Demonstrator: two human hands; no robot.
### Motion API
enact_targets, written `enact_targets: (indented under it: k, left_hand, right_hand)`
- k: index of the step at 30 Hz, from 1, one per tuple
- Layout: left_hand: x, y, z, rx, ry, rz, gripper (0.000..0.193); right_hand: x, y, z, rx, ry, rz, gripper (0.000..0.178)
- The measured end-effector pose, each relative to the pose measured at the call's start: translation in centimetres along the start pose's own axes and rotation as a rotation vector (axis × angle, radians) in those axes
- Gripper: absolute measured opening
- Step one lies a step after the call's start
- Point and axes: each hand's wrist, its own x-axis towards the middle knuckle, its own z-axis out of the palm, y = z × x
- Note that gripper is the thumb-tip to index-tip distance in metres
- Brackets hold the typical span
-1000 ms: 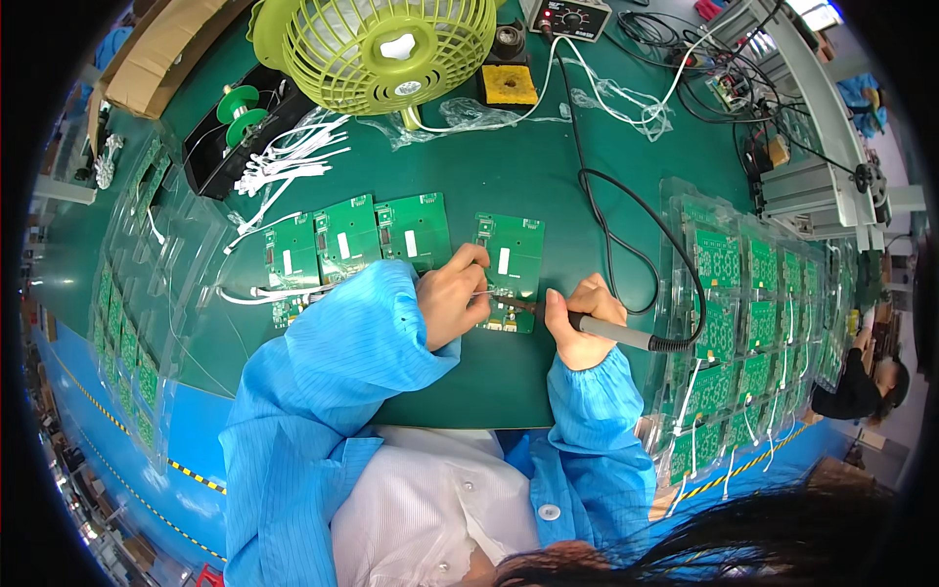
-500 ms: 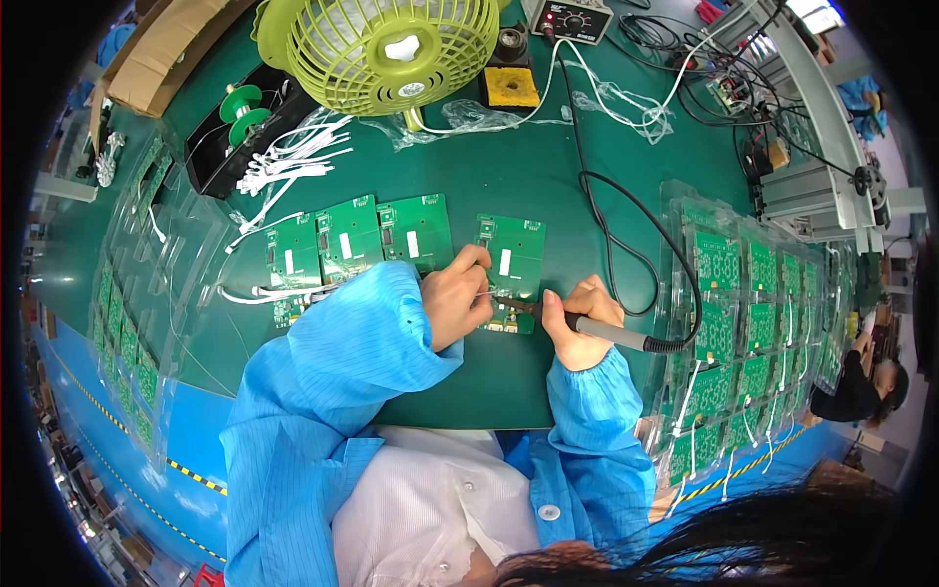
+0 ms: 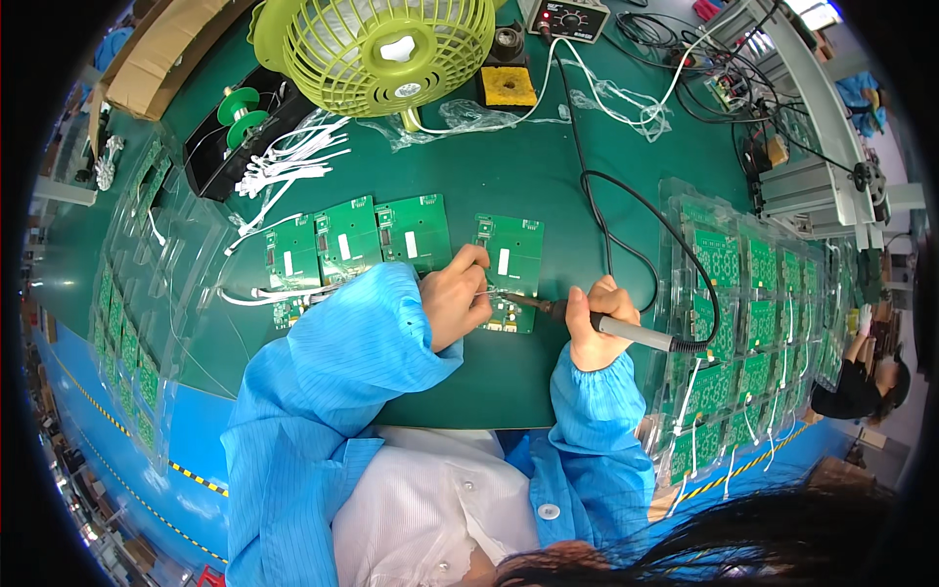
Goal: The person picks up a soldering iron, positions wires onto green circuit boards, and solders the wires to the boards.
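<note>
My right hand [image 3: 595,328] is wrapped round a soldering iron [image 3: 638,334] with a grey grip. Its tip points left over the lower part of a green circuit board [image 3: 520,256]. On that board's left edge my left hand [image 3: 455,298] is closed, fingertips pinched on a thin wire close to the tip; the wire's far end is hard to make out. Left of this hand stand three more green boards [image 3: 343,235] in an overlapping row, partly covered by my left sleeve. White cables [image 3: 264,293] lie at the leftmost board.
A green fan [image 3: 391,59] stands at the back, beside a yellow sponge [image 3: 509,87] and a soldering station [image 3: 567,20]. White cables [image 3: 284,161] lie near a black tray with a green spool [image 3: 242,112]. Clear trays of boards [image 3: 753,323] stack at right. The iron's black cord [image 3: 675,230] loops nearby.
My right hand has moved right with the soldering iron, drawing its tip away from my left fingertips. My left hand has stayed in place.
</note>
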Motion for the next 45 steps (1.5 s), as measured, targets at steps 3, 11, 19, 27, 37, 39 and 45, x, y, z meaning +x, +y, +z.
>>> enact_targets:
  k: [3,11,19,27,37,39,45]
  left_hand:
    - [0.0,0.0,-0.1,-0.026,-0.006,-0.003,0.009]
    - [0.0,-0.3,-0.3,-0.095,-0.012,0.016,0.009]
    - [0.0,-0.7,-1.5,-0.283,-0.1,0.004,0.005]
    - [0.2,-1.0,-1.9,-0.36,-0.121,0.002,0.006]
    - [0.3,-0.8,-1.5,-0.244,-0.128,-0.035,0.006]
    - [0.3,-0.6,-1.4,-0.191,-0.132,-0.054,0.007]
    - [0.3,-0.6,-1.1,-0.129,-0.144,-0.074,0.007]
  right_hand:
    - [0.0,-0.1,-0.1,-0.025,-0.03,-0.005,0.027]
    - [-0.1,-0.5,0.2,-0.038,-0.025,0.042,0.024]
    - [0.0,-0.2,-0.4,0.021,-0.051,0.092,0.022]
    - [0.0,-0.8,-0.1,0.003,-0.042,0.18,0.022]
    - [-0.1,-0.5,0.0,0.003,-0.066,0.134,0.022]
    - [-0.1,-0.5,0.0,0.009,-0.081,0.124,0.022]
    - [-0.2,-0.7,0.1,-0.02,-0.103,0.108,0.023]
